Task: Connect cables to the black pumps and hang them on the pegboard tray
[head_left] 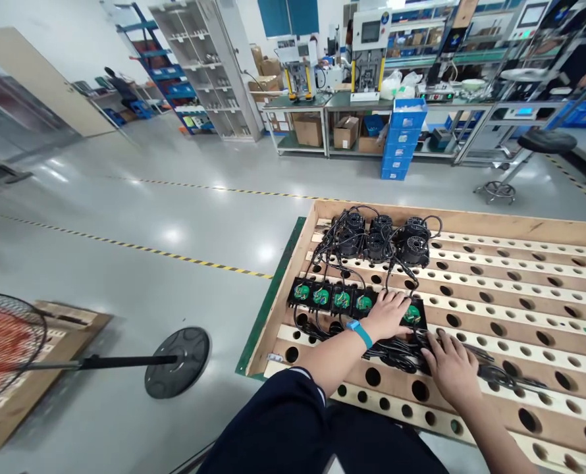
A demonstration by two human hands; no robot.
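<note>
You are working over a pale wooden rack whose slats are showing rows of round holes, with a green strip running along its left edge. Around it a glossy grey floor is shining, crossed by yellow-and-black tape. At the back, workbenches are carrying two upright machines with yellow posts, and one stack of blue bins is standing in front. One stool is standing to the right, one round black base is resting on the floor to your left, and one person is sitting far off.

On the rack, five green circuit boards are showing in a row of black housings; behind them about six black ribbed units are sitting under cables too tangled to count.

Your left hand is lying palm down across the row, its fingers reaching over the housings between the fourth and fifth visible boards; you are hiding their undersides, so whether they are gripping cannot be told. Your right hand is spreading its fingers open just beside the row's right end, fingertips meeting the cables
</note>
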